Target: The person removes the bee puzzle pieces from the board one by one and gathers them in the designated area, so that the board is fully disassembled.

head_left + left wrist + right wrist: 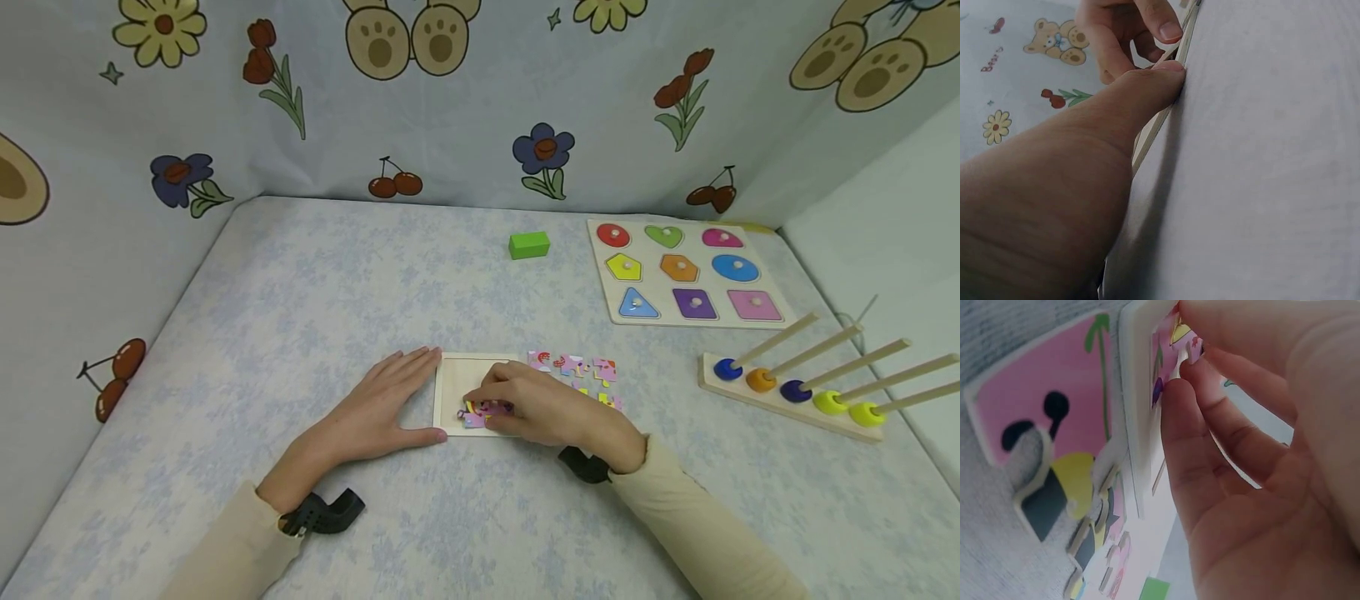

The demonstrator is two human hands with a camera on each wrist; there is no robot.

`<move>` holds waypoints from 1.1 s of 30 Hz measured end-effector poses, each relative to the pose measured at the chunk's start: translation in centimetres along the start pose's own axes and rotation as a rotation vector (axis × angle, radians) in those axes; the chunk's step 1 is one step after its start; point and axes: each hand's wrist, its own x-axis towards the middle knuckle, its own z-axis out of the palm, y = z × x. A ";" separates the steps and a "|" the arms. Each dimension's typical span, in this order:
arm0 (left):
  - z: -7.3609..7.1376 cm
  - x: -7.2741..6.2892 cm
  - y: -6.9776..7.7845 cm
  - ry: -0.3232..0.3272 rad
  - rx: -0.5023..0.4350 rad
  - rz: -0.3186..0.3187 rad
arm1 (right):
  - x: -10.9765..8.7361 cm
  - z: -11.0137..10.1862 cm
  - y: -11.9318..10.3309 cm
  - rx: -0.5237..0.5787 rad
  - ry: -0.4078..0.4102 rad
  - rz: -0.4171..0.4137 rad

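A shallow wooden puzzle tray [463, 375] lies on the table in front of the person. The left hand [382, 407] lies along its left side, fingers straight and thumb at the near left corner. Over the tray the right hand [536, 406] pinches a small pink and yellow jigsaw piece [1194, 349] between thumb and fingers. Pink and purple jigsaw pieces [474, 418] sit at the near side inside the tray, partly hidden by the right fingers. Loose jigsaw pieces [604, 369] lie just right of the tray, some covered by the right hand in the head view.
Behind the tray stands a green block [529, 246]. A shape board with knobs [651, 250] lies at the back right. Nearer, at the right, is a wooden peg stand [795, 407] with coloured rings and slanting pegs. A printed curtain [465, 125] borders the table's far edge.
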 end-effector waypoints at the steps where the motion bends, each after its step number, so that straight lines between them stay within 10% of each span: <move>1: 0.0 0.0 0.0 0.000 0.000 0.001 | 0.0 0.0 0.0 -0.002 0.002 0.004; 33: -0.1 0.0 0.1 0.005 -0.005 0.005 | -1.3 -0.2 0.4 -0.030 0.092 0.002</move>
